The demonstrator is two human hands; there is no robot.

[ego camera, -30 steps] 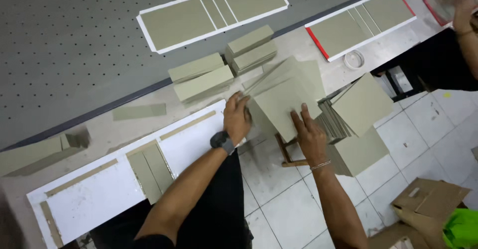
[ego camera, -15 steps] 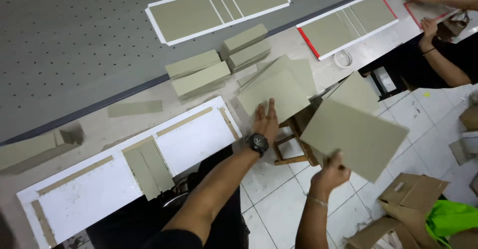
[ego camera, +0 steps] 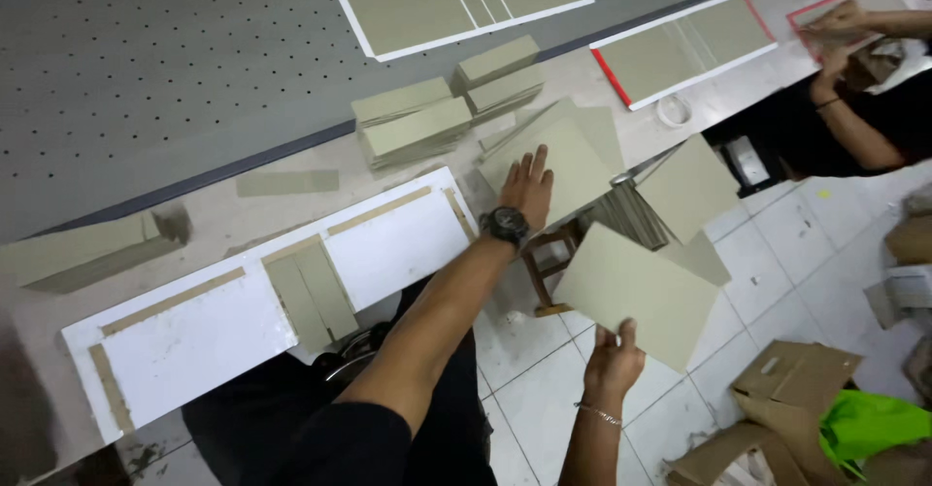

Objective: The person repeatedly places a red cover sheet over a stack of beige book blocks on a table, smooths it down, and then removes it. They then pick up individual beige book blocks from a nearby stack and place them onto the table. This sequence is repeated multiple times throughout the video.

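In my right hand (ego camera: 612, 360) I pinch a grey board sheet (ego camera: 641, 292) by its lower edge, thumb on top and fingers curled beneath; it hangs tilted over the tiled floor (ego camera: 544, 379), right of centre in the frame. My left hand (ego camera: 527, 187), with a dark wristwatch (ego camera: 504, 225) on it, lies flat and spread open on the top sheet of a fanned board pile (ego camera: 573, 161) at the worktop (ego camera: 243, 219) edge, holding nothing. That pile spills onto a small wooden stool (ego camera: 546, 263) below. Above it, toward the upper middle, sit four neat stacks of narrower boards (ego camera: 413, 122). To the left lies a white sheet with grey strips (ego camera: 243, 311) laid on it. At the lower right, open cardboard boxes (ego camera: 786, 418) stand on the floor; one holds something bright green (ego camera: 869, 423), though I cannot tell what it is. In the upper right, another person's hands (ego camera: 835, 30) press on a red-edged sheet (ego camera: 845, 15).
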